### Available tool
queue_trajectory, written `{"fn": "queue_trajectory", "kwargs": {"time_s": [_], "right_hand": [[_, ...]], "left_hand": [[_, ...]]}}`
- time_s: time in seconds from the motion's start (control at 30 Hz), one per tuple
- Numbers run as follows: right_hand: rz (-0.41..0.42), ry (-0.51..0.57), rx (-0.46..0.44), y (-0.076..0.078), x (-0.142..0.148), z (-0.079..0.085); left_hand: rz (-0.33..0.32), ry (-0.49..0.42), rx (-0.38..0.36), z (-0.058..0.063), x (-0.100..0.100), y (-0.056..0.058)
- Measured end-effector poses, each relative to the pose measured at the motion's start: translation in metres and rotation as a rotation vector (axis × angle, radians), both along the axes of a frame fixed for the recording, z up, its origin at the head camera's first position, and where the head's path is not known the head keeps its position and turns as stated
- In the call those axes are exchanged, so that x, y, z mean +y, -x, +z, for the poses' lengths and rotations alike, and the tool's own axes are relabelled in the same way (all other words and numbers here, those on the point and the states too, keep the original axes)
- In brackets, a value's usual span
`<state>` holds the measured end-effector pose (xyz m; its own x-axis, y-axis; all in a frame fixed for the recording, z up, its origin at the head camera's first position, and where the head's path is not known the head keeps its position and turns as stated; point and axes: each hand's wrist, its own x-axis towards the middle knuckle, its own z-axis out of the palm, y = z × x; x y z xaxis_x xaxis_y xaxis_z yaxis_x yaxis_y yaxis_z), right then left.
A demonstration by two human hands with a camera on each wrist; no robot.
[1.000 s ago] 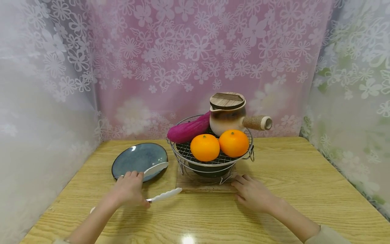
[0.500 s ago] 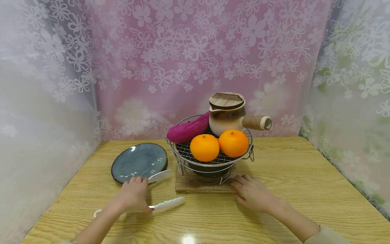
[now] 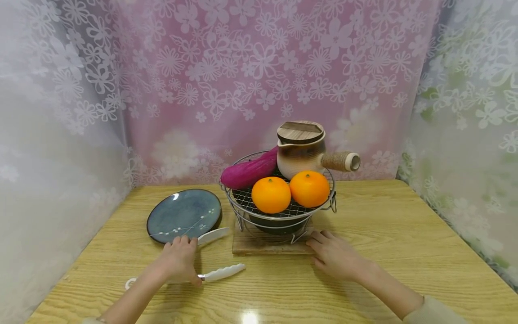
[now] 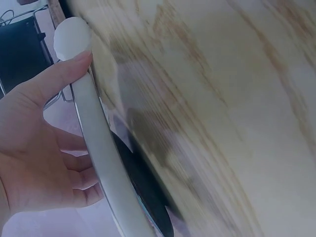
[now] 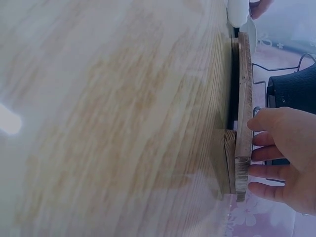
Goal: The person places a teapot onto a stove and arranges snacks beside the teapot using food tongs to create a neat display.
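Observation:
My left hand [image 3: 179, 261] spans a pair of tongs [image 3: 224, 272] lying low at the table's left front, thumb on the near arm and fingers toward the far one. Their white scalloped tips stand spread to the right, and a white ring shows behind the wrist. In the left wrist view the thumb presses the metal arm close to its white tip. My right hand [image 3: 333, 256] rests with fairly straight, spread fingers at the right end of a wooden board [image 3: 267, 249]; its fingertips touch the board's edge in the right wrist view.
A blue-grey plate [image 3: 182, 211] is just behind my left hand. On the board stands a dark stove [image 3: 279, 228] with a wire rack [image 3: 279, 218], bearing a purple eggplant [image 3: 248, 173], two oranges [image 3: 271, 195] and a lidded pot [image 3: 299, 157] whose handle sticks out right.
My left hand and the tongs have moved a little right and toward me, off the plate, then nearly stopped. The right hand has stayed at the board.

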<state>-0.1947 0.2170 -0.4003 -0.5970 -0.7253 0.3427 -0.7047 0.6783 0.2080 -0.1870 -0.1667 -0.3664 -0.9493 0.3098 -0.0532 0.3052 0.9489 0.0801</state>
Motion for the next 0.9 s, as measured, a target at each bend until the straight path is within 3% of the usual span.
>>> {"fn": "queue_trajectory", "kwargs": {"time_s": [0.33,0.57,0.9], "right_hand": [[0.015,0.017,0.04,0.003,-0.001,-0.003],[0.011,0.013,0.033,0.003,-0.001,-0.002],[0.003,0.003,0.018,0.0,-0.001,0.0]], "left_hand": [[0.001,-0.02,-0.017,-0.005,0.002,0.003],[0.006,-0.075,-0.094,-0.007,0.004,0.006],[0.009,-0.08,-0.109,-0.013,0.004,0.01]]}}
